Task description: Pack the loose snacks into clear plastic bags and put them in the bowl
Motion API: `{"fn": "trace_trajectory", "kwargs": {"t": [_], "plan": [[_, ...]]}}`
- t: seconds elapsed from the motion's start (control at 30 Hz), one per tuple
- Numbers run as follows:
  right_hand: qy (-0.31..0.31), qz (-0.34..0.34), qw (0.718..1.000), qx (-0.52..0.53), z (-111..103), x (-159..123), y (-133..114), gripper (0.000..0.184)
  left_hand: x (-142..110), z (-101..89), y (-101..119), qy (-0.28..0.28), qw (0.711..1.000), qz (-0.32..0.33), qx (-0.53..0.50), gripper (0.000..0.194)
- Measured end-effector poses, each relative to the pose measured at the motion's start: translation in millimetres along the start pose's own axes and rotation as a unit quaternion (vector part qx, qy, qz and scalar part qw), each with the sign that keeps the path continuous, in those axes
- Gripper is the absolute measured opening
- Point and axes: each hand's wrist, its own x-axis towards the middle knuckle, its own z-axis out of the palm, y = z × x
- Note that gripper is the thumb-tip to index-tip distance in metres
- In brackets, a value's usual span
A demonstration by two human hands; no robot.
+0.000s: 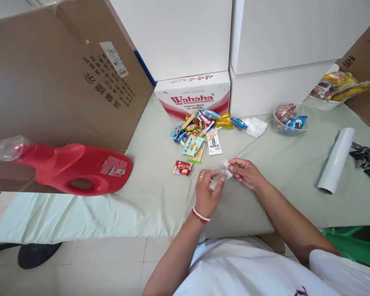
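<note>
Between my two hands is a crumpled clear plastic bag (221, 169), held just above the cloth near the table's front. My left hand (207, 190), wearing a ring and a beaded bracelet, has its fingers curled around the bag's near left side. With thumb and fingertips, my right hand (246, 172) pinches the bag's right end. Just beyond them lie a red snack packet (182, 167), a pale green snack packet (193, 145) and a white snack packet (214, 142). A heap of mixed wrapped snacks (200, 123) rests behind these.
A Wahaha water carton (194, 96) stands behind the snacks. A red jug (83, 168) lies on its side at left. To the right are a clear plastic bowl (296, 128) holding packets, a white roll (336, 160), keys (364, 156) and another plastic bag (255, 126).
</note>
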Motion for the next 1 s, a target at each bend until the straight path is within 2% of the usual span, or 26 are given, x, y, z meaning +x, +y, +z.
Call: {"fn": "trace_trajectory", "kwargs": {"t": [0.07,0.17,0.3,0.4,0.47,0.6,0.7,0.77,0.87,1.0], "plan": [[-0.001,-0.01,1.0,-0.015,1,0,1,0.041,6,12.4,3,-0.028,1.0,-0.005,-0.009,0.014],[0.002,-0.031,0.999,-0.027,1,2,2,0.043,10,22.9,-1,-0.027,0.997,-0.055,-0.053,0.009],[0.004,-0.038,0.999,-0.019,1,1,-1,0.045,10,20.9,-12,-0.036,0.977,-0.149,-0.148,0.014],[0.007,-0.03,1.0,0.0,2,-1,-5,0.046,10,16.4,-15,-0.021,0.964,-0.199,-0.174,0.021],[0.008,-0.024,1.0,0.006,2,-2,-7,0.047,10,15.2,-12,-0.014,0.969,-0.187,-0.163,0.023],[0.0,-0.019,1.0,0.001,1,-2,-5,0.047,11,18.4,-2,-0.023,0.988,-0.1,-0.114,0.02],[-0.008,-0.022,1.0,-0.004,1,-1,-3,0.046,11,22.7,1,-0.017,0.987,-0.097,-0.125,0.016],[-0.006,-0.022,1.0,-0.002,1,-1,-4,0.046,11,23.6,-1,0.009,0.972,-0.143,-0.186,0.02],[0.001,-0.025,1.0,0.005,1,-2,-7,0.047,16,18.2,-10,0.069,0.926,-0.218,-0.301,0.028],[0.01,-0.039,0.999,0.01,-1,-3,-10,0.046,26,-5.7,-25,0.156,0.863,-0.263,-0.402,0.04]]}}
